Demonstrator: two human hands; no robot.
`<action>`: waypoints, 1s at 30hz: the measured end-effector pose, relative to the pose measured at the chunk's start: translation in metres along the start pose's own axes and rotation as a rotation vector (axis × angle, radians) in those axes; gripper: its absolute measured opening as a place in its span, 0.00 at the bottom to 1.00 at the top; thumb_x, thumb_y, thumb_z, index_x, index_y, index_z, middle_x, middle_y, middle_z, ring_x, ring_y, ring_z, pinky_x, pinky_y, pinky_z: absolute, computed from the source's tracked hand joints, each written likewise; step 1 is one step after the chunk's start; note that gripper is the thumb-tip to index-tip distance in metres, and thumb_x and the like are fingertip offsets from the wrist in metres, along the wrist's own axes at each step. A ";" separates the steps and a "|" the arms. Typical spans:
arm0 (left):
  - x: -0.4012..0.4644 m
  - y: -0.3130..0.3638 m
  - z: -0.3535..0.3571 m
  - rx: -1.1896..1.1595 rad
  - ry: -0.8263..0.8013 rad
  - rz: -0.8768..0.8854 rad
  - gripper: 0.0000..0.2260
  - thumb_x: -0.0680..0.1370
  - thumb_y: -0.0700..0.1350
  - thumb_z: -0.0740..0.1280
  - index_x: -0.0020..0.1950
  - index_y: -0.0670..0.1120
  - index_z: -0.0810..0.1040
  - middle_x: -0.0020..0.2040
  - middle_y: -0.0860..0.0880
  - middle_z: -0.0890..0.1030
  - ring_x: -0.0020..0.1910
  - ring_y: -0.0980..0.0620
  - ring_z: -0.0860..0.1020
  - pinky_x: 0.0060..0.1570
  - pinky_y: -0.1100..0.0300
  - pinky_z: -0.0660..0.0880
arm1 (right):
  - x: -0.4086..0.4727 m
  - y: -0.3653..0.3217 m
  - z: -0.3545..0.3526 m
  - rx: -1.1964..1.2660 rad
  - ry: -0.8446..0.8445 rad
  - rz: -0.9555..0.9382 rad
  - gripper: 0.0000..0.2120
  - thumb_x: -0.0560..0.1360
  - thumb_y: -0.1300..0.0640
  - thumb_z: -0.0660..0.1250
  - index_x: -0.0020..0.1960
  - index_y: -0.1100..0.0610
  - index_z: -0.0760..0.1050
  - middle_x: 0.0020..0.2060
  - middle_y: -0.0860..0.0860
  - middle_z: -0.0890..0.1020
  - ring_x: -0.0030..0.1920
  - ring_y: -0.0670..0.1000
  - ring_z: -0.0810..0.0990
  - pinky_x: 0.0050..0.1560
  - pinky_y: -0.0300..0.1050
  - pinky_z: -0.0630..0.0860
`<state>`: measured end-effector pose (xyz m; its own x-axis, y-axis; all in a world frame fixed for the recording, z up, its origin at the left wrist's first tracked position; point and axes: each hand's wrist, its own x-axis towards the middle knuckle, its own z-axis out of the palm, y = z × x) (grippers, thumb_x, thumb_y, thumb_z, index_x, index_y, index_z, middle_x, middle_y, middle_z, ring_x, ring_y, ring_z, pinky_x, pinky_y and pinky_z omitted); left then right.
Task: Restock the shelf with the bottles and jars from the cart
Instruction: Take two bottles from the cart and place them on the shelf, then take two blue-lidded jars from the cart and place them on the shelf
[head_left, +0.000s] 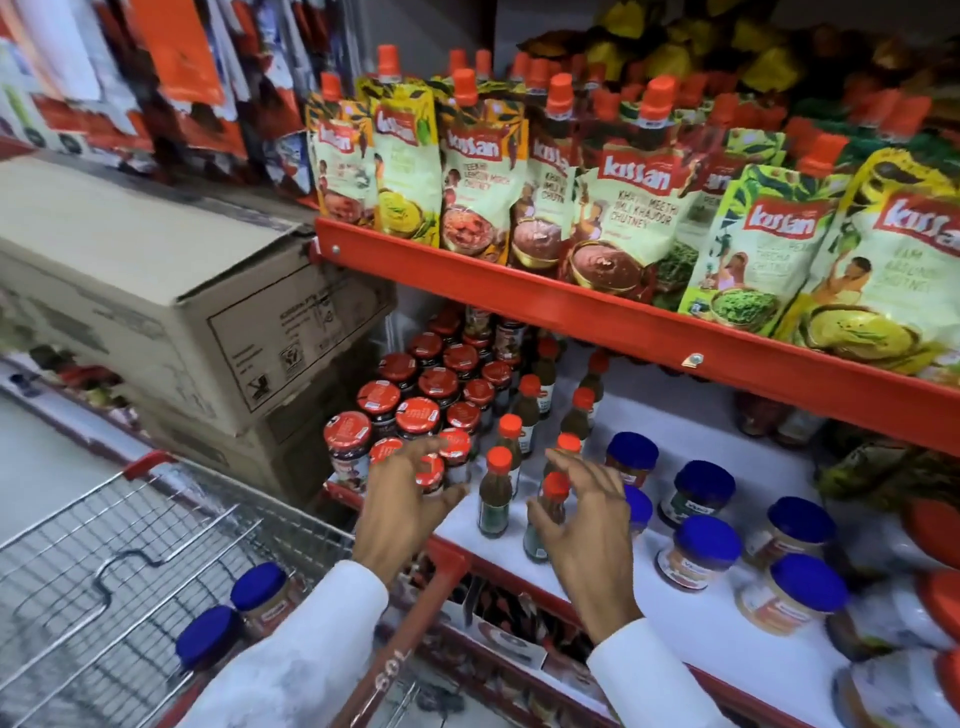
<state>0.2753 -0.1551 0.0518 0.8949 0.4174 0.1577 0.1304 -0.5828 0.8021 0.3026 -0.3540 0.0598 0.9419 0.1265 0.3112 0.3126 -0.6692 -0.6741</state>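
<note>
On the white lower shelf (737, 644) stand rows of red-lidded jars (415, 395), slim dark bottles with orange caps (496, 488) and blue-lidded jars (701, 551). My left hand (410, 499) rests fingers apart against the front red-lidded jars, one small jar (431, 475) under its fingertips. My right hand (587, 514) is spread around the frontmost orange-capped bottle (550, 506), fingers touching its cap and neck but not closed. Two blue-lidded jars (244, 613) lie in the wire cart (119, 561) at lower left.
A red shelf rail (597, 306) above carries several Kissan chutney pouches (472, 171). Stacked cardboard boxes (171, 291) sit to the left of the shelf, above the cart. More packaged goods hang at upper left. The cart's red handle bar (395, 660) crosses below my arms.
</note>
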 end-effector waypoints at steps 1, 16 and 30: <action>-0.007 -0.007 -0.010 0.018 0.032 -0.008 0.22 0.65 0.43 0.79 0.57 0.53 0.81 0.47 0.55 0.84 0.42 0.56 0.82 0.46 0.59 0.80 | -0.003 -0.007 0.002 0.005 -0.022 -0.061 0.26 0.70 0.57 0.75 0.66 0.51 0.74 0.64 0.47 0.78 0.67 0.49 0.71 0.70 0.46 0.70; -0.141 -0.199 -0.112 -0.121 0.376 -0.784 0.36 0.51 0.62 0.74 0.54 0.45 0.81 0.48 0.45 0.86 0.45 0.47 0.84 0.48 0.53 0.79 | -0.027 -0.076 0.214 0.248 -0.915 -0.114 0.25 0.67 0.66 0.75 0.60 0.53 0.76 0.50 0.47 0.83 0.51 0.51 0.81 0.56 0.49 0.78; -0.128 -0.266 -0.084 -0.094 0.502 -0.876 0.24 0.61 0.51 0.80 0.49 0.45 0.72 0.43 0.46 0.82 0.41 0.45 0.80 0.40 0.54 0.77 | -0.060 -0.108 0.345 -0.003 -1.104 0.057 0.32 0.56 0.61 0.83 0.58 0.56 0.78 0.50 0.50 0.83 0.52 0.53 0.81 0.56 0.46 0.78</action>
<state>0.0904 0.0053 -0.1329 0.2147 0.9290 -0.3015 0.6016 0.1173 0.7901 0.2548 -0.0365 -0.1167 0.5476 0.6782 -0.4901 0.2665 -0.6966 -0.6661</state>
